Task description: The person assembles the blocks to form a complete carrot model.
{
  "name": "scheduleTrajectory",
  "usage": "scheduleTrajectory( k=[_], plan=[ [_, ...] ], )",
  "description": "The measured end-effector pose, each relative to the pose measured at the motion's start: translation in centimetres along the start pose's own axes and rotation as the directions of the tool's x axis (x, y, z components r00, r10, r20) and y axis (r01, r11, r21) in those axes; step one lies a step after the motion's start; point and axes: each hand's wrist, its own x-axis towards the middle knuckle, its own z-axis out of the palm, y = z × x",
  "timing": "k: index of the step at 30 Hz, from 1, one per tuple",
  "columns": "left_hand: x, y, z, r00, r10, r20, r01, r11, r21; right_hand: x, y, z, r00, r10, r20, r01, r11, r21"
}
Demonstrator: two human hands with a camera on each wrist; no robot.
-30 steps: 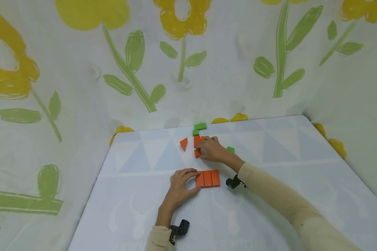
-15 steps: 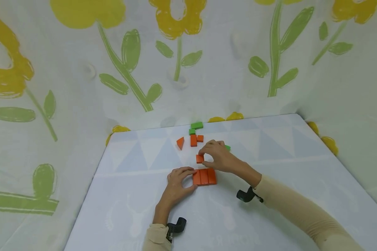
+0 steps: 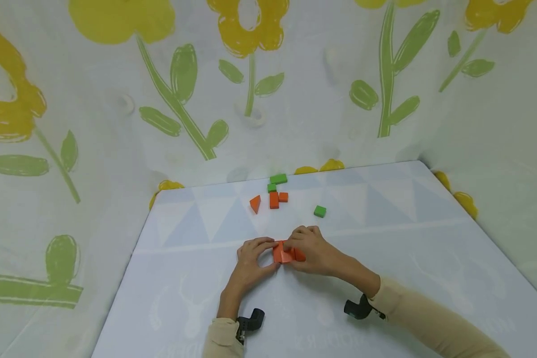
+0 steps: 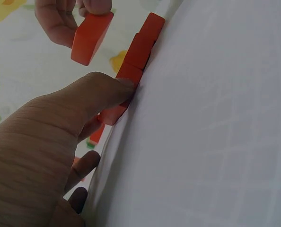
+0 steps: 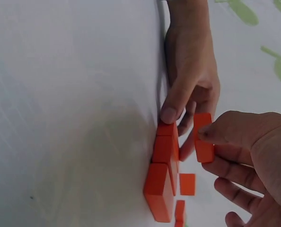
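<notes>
A row of orange blocks (image 3: 277,252) lies on the table between my two hands. My left hand (image 3: 252,259) pinches the left end block of this row, thumb on the near side and index finger on the far side. In the left wrist view, the thumb presses an orange block (image 4: 129,73). My right hand (image 3: 315,251) holds a separate orange block (image 5: 204,149) between thumb and fingers. Both wrist views show this held block raised off the row, and in the head view it covers part of the row.
Beyond the hands lie an orange triangular block (image 3: 255,204), an upright-lying orange rectangle (image 3: 274,200) and a small orange block (image 3: 283,197). Green blocks (image 3: 278,179) sit near the back edge. Another small green block (image 3: 319,212) lies right. Flower-printed cloth (image 3: 295,114) surrounds the table.
My right hand has picked up an orange block from the loose pieces and brought it nearer, over the row. The left hand stays at the row's left end.
</notes>
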Motion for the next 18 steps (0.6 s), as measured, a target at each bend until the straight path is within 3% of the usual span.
scheduleTrajectory(
  k=[6,13,18],
  plan=[
    [0.1,-0.1,0.0,1.0,0.007,-0.006,-0.007,1.0,0.004,-0.6,-0.3,0.7,1.0,-0.014,-0.003,0.014,1.0,-0.004],
    [0.0,0.0,0.0,1.0,0.014,-0.006,-0.014,1.0,0.008,-1.6,-0.6,1.8,0.993,-0.113,-0.025,0.111,0.991,-0.079],
    [-0.1,0.0,0.1,1.0,0.004,-0.005,-0.004,1.0,0.001,-1.6,-0.7,2.3,0.99,-0.129,-0.048,0.123,0.985,-0.117]
  ],
)
